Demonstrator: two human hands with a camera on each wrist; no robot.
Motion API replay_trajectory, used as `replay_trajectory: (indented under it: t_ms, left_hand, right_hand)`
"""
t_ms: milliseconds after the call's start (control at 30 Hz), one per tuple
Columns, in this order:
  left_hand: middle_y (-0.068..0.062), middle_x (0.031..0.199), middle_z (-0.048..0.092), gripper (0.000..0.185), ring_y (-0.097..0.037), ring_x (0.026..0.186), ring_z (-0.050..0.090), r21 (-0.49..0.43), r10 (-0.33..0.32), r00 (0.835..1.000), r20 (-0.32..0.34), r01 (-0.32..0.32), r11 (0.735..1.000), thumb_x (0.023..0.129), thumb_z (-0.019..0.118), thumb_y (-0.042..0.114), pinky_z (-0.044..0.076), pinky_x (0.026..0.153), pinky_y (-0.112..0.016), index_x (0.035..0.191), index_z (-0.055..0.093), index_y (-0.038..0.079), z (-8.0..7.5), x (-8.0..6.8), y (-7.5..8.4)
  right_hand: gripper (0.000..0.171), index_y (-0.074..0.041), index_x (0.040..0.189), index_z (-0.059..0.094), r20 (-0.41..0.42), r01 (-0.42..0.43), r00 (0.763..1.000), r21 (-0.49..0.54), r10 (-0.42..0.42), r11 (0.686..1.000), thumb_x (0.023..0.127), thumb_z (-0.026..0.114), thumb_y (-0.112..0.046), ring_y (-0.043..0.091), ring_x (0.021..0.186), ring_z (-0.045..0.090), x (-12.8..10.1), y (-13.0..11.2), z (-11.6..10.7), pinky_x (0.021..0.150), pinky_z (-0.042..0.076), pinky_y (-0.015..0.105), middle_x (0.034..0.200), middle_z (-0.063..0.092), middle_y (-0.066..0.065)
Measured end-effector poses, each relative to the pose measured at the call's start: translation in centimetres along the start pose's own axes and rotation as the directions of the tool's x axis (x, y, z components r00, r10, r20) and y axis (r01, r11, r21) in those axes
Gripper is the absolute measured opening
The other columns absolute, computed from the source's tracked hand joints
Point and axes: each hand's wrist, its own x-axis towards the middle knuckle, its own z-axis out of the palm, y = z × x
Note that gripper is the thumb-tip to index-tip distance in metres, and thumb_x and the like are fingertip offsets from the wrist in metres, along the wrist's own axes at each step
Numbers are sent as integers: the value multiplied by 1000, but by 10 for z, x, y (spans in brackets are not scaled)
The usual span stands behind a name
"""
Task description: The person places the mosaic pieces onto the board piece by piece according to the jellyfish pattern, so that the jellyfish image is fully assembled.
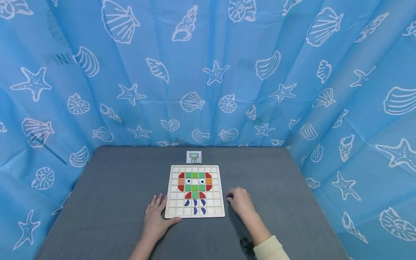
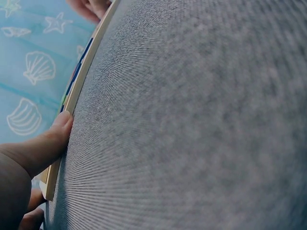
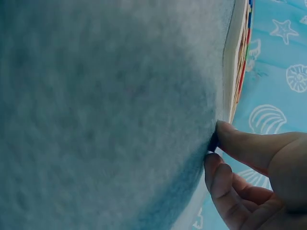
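A pale wooden grid board [image 1: 214, 213] lies on the grey table, bearing red, orange, green and white eye tiles and several dark blue half-round pieces [image 1: 195, 211]. My left hand [image 1: 155, 222] touches the board's near left corner, its fingers spread along the left side and its thumb [image 2: 50, 143] against the front edge. Just off the board's right side, my right hand [image 1: 241, 201] pinches a small dark blue piece [image 3: 214, 142] between thumb and fingertips, low over the tabletop. Those fingers hide most of the piece's shape.
Behind the board lies a small picture card [image 1: 194, 157] showing a similar tile figure. The grey tabletop [image 1: 130, 173] reaches back to a blue shell-patterned curtain [image 1: 214, 108]. A black strap [image 1: 247, 245] is at my right wrist, by a pale yellow sleeve [image 1: 271, 249].
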Motion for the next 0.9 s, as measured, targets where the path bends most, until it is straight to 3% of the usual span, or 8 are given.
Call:
replay_trajectory:
  t_ms: [133, 233, 367, 500, 767, 900]
  left_hand:
    - [-24, 160, 34, 115, -44, 152, 21, 2, -1, 1000, 3, 1, 1000, 64, 86, 63, 20, 122, -62, 151, 44, 1, 0, 0, 0]
    - [-25, 160, 34, 115, -45, 152, 20, -5, -2, 1000, 3, 2, 1000, 64, 86, 63, 20, 122, -62, 151, 44, 0, 0, 0, 0]
    - [-25, 160, 34, 114, -44, 152, 20, -7, -4, 1000, 2, 4, 1000, 64, 86, 62, 20, 123, -61, 151, 44, 0, 0, 0, 0]
    - [-25, 160, 34, 114, -44, 152, 20, -1, -4, 1000, -1, 4, 1000, 65, 86, 62, 20, 122, -61, 151, 45, 0, 1, 0, 0]
    - [-25, 159, 35, 114, -46, 151, 22, -9, 8, 1000, -9, -9, 1000, 64, 86, 62, 21, 122, -62, 150, 46, -1, 1, 0, 0]
    - [-26, 159, 36, 113, -46, 151, 22, -8, 15, 1000, -15, -15, 1000, 64, 86, 62, 21, 121, -62, 150, 46, -1, 2, 0, -1]
  right_hand:
    - [8, -10, 80, 75, -7, 9, 1000, -54, -9, 998, 83, 81, -8, 22, 74, 65, 0, 1, -1, 66, 55, 40, 77, 66, 2]
    - [3, -8, 86, 76, -17, -1, 1000, -60, 0, 998, 87, 76, -5, 26, 76, 69, -1, 2, -3, 67, 57, 42, 81, 71, 7]
    - [13, -5, 96, 78, -17, -32, 999, -32, 31, 999, 90, 67, 0, 30, 82, 73, -3, 5, -5, 69, 60, 44, 91, 76, 13]
    - [12, -6, 90, 78, 1, -52, 999, -23, 52, 998, 90, 68, 0, 28, 78, 72, -3, 13, -7, 67, 59, 44, 87, 75, 11]
    - [7, -11, 84, 74, 47, 19, 999, -5, -18, 1000, 87, 80, -14, 16, 72, 62, -10, 23, -10, 64, 54, 36, 79, 65, 0]
    - [10, -14, 83, 75, 62, 74, 995, 5, -74, 997, 83, 82, -7, 16, 77, 61, -14, 23, -12, 69, 55, 37, 84, 62, 0]
